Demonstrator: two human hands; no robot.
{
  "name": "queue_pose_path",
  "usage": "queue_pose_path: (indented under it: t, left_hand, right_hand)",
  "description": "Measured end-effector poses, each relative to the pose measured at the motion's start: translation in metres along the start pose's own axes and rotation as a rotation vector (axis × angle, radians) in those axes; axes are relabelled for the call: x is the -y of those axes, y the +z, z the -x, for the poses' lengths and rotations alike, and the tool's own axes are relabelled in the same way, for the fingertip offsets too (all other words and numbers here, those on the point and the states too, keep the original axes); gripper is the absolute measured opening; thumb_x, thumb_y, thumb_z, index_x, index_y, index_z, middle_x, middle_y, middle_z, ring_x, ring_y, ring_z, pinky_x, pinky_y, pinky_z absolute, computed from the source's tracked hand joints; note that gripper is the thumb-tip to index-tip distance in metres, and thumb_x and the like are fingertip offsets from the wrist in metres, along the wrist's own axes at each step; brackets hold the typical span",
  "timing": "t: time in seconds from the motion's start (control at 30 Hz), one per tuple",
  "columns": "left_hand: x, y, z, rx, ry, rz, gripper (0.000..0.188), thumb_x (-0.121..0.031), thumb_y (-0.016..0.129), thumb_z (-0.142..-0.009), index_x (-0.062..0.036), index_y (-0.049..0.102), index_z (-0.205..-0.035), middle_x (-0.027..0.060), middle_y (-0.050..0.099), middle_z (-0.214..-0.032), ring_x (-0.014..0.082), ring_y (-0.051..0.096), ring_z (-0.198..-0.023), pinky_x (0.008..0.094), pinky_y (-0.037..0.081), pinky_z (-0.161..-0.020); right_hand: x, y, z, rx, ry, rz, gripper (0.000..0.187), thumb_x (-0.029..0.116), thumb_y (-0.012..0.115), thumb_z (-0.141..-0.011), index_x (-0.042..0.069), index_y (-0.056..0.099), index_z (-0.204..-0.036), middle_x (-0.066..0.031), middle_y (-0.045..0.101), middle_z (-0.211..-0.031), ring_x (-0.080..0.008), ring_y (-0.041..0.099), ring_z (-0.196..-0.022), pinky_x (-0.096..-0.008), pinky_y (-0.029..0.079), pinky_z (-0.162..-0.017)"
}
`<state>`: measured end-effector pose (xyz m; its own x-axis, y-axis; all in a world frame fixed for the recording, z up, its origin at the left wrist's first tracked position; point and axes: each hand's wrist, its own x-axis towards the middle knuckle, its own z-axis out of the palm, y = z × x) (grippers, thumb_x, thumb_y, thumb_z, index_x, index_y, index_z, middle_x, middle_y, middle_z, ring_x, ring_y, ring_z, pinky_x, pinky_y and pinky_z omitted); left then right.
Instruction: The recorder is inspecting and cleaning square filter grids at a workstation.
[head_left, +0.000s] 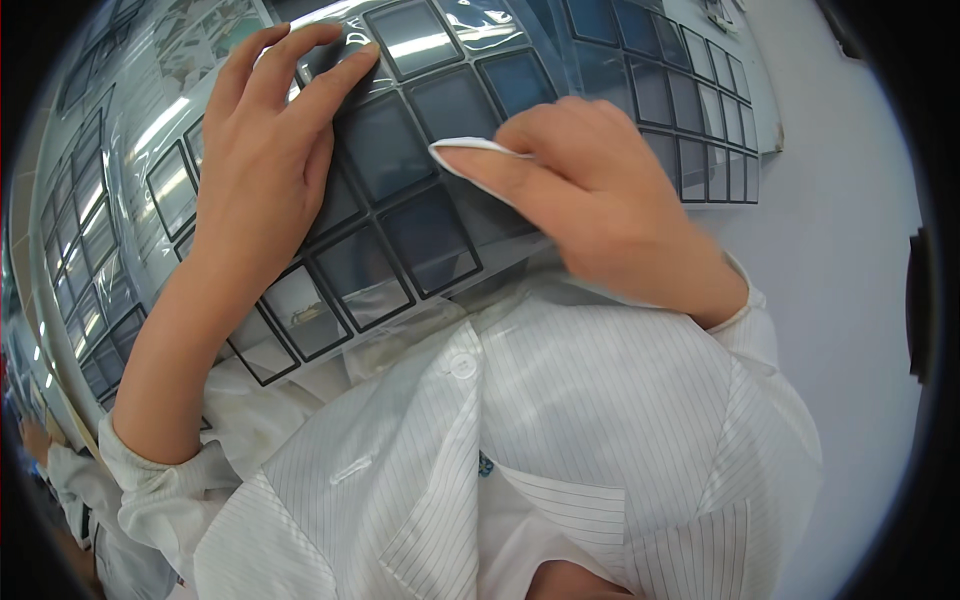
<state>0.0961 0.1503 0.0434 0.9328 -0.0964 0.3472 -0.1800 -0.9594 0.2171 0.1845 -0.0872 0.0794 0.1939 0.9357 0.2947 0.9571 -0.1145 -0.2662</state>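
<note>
A clear glossy sheet point(385, 150) with rows of black-framed, dark rectangular panes lies in front of me, its near edge close to my shirt. My left hand point(262, 165) rests on its upper left part, fingers apart and bent, fingertips touching the surface. My right hand point(605, 195), closed, has a small white cloth or wipe point(478, 145) wrapped over its leading fingers. That hand is over the sheet's right part, slightly blurred. The far fingers of the right hand are hidden beneath it.
More sheets with black-framed panes lie at the far right point(690, 100) and along the left side point(85, 240). A pale surface point(840, 250) extends beyond the right corner. At the lower left edge, another person's sleeve point(80, 485) and hand show.
</note>
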Motion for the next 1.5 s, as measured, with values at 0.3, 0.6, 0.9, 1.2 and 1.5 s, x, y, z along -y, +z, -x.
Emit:
queue_pose_path:
  t: [0.3,0.6,0.9,1.2,1.5]
  left_hand:
    - [-0.001,0.0,0.003,-0.013,0.015,0.013,0.057,0.01,0.052,-0.08,-0.0172,0.061,-0.129,0.0058,0.052,-0.135,0.0347,0.044,-0.128,0.0441,0.04,-0.104]
    - [0.002,0.0,-0.001,-0.03,0.032,0.014,0.056,0.01,0.052,-0.08,-0.0166,0.061,-0.129,0.0065,0.053,-0.133,0.0351,0.044,-0.128,0.0445,0.04,-0.104]
    - [-0.001,-0.006,-0.003,-0.029,0.012,0.012,0.052,0.007,0.059,-0.075,-0.0131,0.061,-0.123,0.01,0.053,-0.129,0.0388,0.045,-0.122,0.0465,0.041,-0.1]
    - [-0.012,-0.006,0.007,-0.007,-0.033,-0.021,0.05,0.01,0.057,-0.076,-0.011,0.062,-0.121,0.0093,0.052,-0.129,0.0382,0.044,-0.125,0.0469,0.04,-0.102]
    - [-0.015,-0.011,-0.011,-0.021,0.244,-0.178,0.047,0.003,0.065,-0.072,-0.0101,0.063,-0.117,0.0056,0.057,-0.123,0.03,0.05,-0.12,0.0448,0.042,-0.1]
  right_hand:
    - [0.014,0.015,0.003,0.027,-0.109,0.36,0.038,0.008,0.065,-0.073,0.003,0.069,-0.111,-0.0014,0.056,-0.091,-0.0155,0.053,-0.079,-0.0311,0.04,-0.078]
    - [0.012,0.001,-0.004,0.046,-0.11,0.302,0.039,0.008,0.065,-0.071,0.004,0.069,-0.109,-0.0019,0.053,-0.084,-0.0181,0.051,-0.076,-0.0321,0.04,-0.075]
    - [-0.014,-0.062,0.051,0.445,0.154,-0.573,0.048,-0.008,0.051,-0.066,0.005,0.065,-0.11,-0.0091,0.057,-0.088,-0.0273,0.053,-0.076,-0.0349,0.043,-0.065]
    - [-0.033,-0.075,0.056,0.122,0.2,-0.375,0.036,-0.006,0.05,-0.075,0.006,0.061,-0.108,-0.0096,0.058,-0.091,-0.0283,0.057,-0.076,-0.0373,0.046,-0.068]
    - [-0.012,0.008,0.023,-0.115,-0.029,-0.08,0.028,0.009,0.065,-0.08,0.007,0.063,-0.108,-0.0051,0.055,-0.086,-0.0215,0.057,-0.075,-0.0319,0.045,-0.061]
